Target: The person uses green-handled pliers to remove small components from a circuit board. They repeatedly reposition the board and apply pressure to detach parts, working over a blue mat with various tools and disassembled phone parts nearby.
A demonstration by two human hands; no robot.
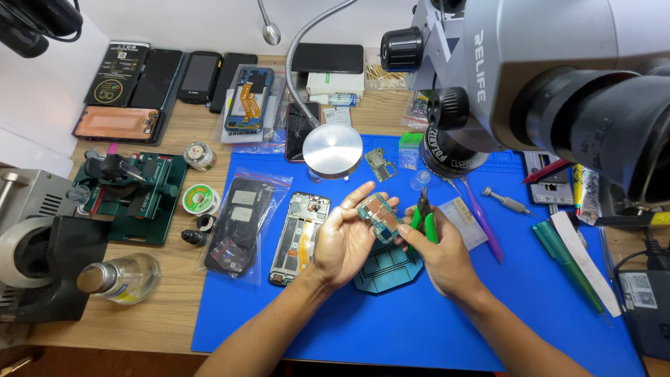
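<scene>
Board (pixel 380 217) pinched in left hand (pixel 343 241) fingers over blue mat (pixel 419 314); right hand (pixel 441 260) clenched round green-handled cutters (pixel 423 218) touching board's right edge. Clear bag w/ dark parts (pixel 236 225) lies left, white-labelled pouch (pixel 466 220) just right

- Your circuit board (pixel 380 216) is teal-green with copper-brown patches.
- At its 3 o'clock, your pliers (pixel 423 222) show bright green handles.
- The mat (pixel 391 321) under them is plain blue.
- At 9 o'clock the fixture (pixel 143 195) is dark green.
- The bench (pixel 139 314) is light wood grain.
- At 4 o'clock lies a green pen (pixel 569 269).
</scene>
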